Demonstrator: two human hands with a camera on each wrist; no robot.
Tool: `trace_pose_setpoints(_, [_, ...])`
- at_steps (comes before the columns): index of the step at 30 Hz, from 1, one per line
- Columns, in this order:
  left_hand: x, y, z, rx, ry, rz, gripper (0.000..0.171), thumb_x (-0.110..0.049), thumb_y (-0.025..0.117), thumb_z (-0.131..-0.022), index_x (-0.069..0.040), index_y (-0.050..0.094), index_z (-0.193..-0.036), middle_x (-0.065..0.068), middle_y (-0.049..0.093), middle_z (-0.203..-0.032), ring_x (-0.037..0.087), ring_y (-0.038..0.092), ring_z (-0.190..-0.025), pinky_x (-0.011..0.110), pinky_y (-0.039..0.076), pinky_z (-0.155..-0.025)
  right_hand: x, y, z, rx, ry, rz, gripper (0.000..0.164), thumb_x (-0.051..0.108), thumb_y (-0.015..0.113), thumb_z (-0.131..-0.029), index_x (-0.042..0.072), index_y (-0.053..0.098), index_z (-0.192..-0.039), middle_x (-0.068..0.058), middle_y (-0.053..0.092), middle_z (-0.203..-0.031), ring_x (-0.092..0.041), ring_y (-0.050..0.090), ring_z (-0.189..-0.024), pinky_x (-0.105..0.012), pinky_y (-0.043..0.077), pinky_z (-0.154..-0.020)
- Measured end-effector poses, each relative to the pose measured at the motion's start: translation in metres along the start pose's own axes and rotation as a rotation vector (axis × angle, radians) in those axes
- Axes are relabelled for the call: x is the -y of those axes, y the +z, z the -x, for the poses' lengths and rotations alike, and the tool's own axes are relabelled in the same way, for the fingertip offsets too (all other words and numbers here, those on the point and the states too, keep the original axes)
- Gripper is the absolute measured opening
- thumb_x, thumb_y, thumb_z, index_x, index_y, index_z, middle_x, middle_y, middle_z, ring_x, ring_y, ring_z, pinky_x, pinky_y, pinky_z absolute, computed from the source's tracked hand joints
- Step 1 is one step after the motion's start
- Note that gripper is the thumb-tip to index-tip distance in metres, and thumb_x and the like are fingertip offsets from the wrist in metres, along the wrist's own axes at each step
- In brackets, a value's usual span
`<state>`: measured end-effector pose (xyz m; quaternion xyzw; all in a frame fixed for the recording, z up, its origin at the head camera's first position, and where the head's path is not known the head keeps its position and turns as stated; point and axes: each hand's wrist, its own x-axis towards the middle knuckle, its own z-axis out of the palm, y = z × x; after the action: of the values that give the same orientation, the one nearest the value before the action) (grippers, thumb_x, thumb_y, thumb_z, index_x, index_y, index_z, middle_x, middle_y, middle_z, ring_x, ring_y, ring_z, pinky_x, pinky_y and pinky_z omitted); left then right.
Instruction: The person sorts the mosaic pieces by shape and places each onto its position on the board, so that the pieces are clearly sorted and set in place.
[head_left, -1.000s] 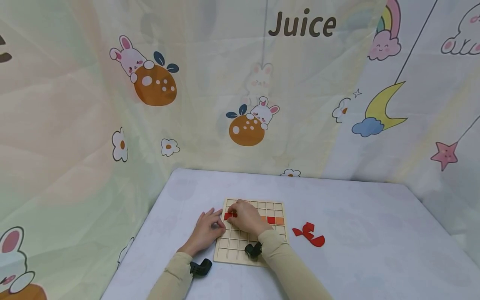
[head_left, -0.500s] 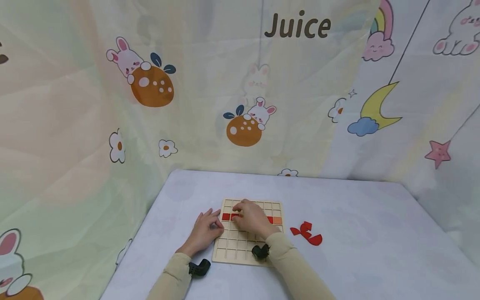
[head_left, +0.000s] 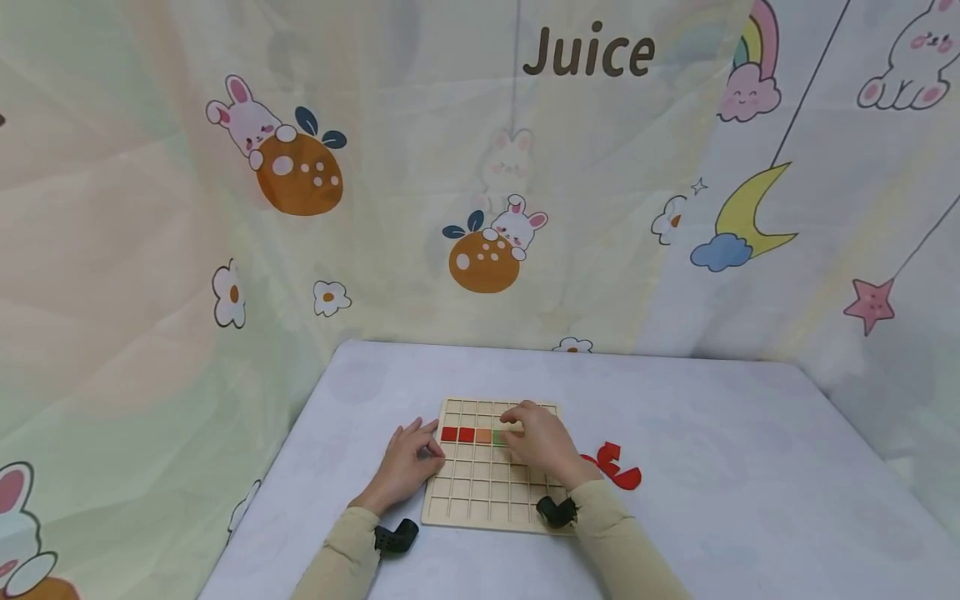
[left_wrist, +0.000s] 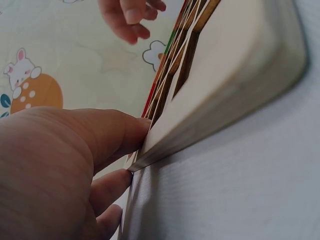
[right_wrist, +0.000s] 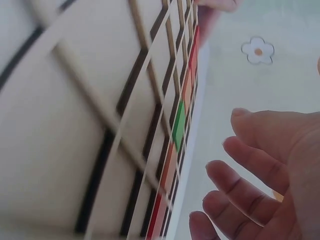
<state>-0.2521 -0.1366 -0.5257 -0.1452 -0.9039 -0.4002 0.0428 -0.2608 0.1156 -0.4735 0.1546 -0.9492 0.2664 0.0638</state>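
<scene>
A pale wooden grid board (head_left: 470, 489) lies flat on the table. One of its upper rows carries square tiles: two red tiles (head_left: 466, 435) at the left, then an orange tile (head_left: 483, 436) and a green tile (head_left: 498, 437). My left hand (head_left: 405, 462) holds the board's left edge; in the left wrist view, its thumb (left_wrist: 120, 131) lies on the rim and a finger touches the side. Over the right half of that row hovers my right hand (head_left: 546, 442), covering part of it. The right wrist view shows its fingers loosely bent, apart from the board, holding nothing.
Several loose red pieces (head_left: 617, 469) of different shapes lie right of the board, partly behind my right wrist. Dark wrist cameras (head_left: 397, 536) sit on both wrists. A printed curtain (head_left: 405, 167) stands behind the white-covered table (head_left: 712, 483).
My right hand has moved rightward along the tile row, uncovering the second red tile, the orange one and the green one. My left hand stays at the board's edge.
</scene>
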Motion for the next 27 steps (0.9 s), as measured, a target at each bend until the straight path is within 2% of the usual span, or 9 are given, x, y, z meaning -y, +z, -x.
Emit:
trace_pose_setpoints(3, [0.0, 0.0, 0.0, 0.0, -0.003, -0.002, 0.022, -0.012, 0.073, -0.084, -0.026, 0.06, -0.076, 0.013, 0.05, -0.145, 0.039, 0.028, -0.144, 0.057, 0.006, -0.119, -0.009, -0.004, 0.006, -0.024, 0.022, 0.001, 0.025, 0.027, 0.075, -0.086, 0.014, 0.073, -0.107, 0.001, 0.066, -0.109, -0.019, 0.063, -0.096, -0.037, 0.056, -0.082])
trace_pose_setpoints(9, [-0.001, 0.0, 0.001, 0.006, -0.001, 0.0, 0.021, -0.012, 0.073, -0.085, -0.026, 0.06, -0.076, 0.013, 0.049, -0.146, 0.039, 0.027, -0.144, 0.057, 0.005, -0.119, -0.029, -0.016, 0.017, -0.056, 0.048, 0.014, 0.025, 0.024, 0.077, -0.085, 0.013, 0.073, -0.106, 0.001, 0.066, -0.105, -0.016, 0.062, -0.089, -0.035, 0.055, -0.077])
trace_pose_setpoints(15, [-0.001, 0.001, 0.0, 0.008, -0.013, -0.012, 0.019, -0.012, 0.073, -0.085, -0.025, 0.061, -0.077, 0.013, 0.048, -0.146, 0.038, 0.026, -0.145, 0.056, 0.005, -0.119, -0.047, -0.03, 0.027, -0.039, 0.122, 0.015, 0.025, 0.022, 0.073, -0.086, 0.013, 0.072, -0.109, 0.001, 0.067, -0.107, -0.019, 0.062, -0.09, -0.038, 0.055, -0.077])
trace_pose_setpoints(19, [0.0, 0.001, 0.0, 0.005, -0.017, -0.006, 0.019, -0.011, 0.073, -0.085, -0.024, 0.061, -0.078, 0.013, 0.048, -0.147, 0.038, 0.026, -0.145, 0.055, 0.005, -0.119, -0.057, -0.042, 0.032, -0.032, 0.15, 0.021, 0.028, 0.022, 0.073, -0.087, 0.011, 0.071, -0.113, -0.002, 0.067, -0.111, -0.024, 0.062, -0.097, -0.042, 0.055, -0.08])
trace_pose_setpoints(27, [0.0, 0.0, -0.001, 0.018, -0.013, -0.004, 0.018, -0.012, 0.072, -0.086, -0.023, 0.061, -0.079, 0.012, 0.048, -0.147, 0.037, 0.025, -0.145, 0.054, 0.004, -0.12, -0.083, -0.063, 0.038, -0.006, 0.265, 0.017, 0.032, 0.022, 0.071, -0.089, 0.008, 0.068, -0.118, -0.009, 0.067, -0.113, -0.03, 0.059, -0.103, -0.047, 0.055, -0.086])
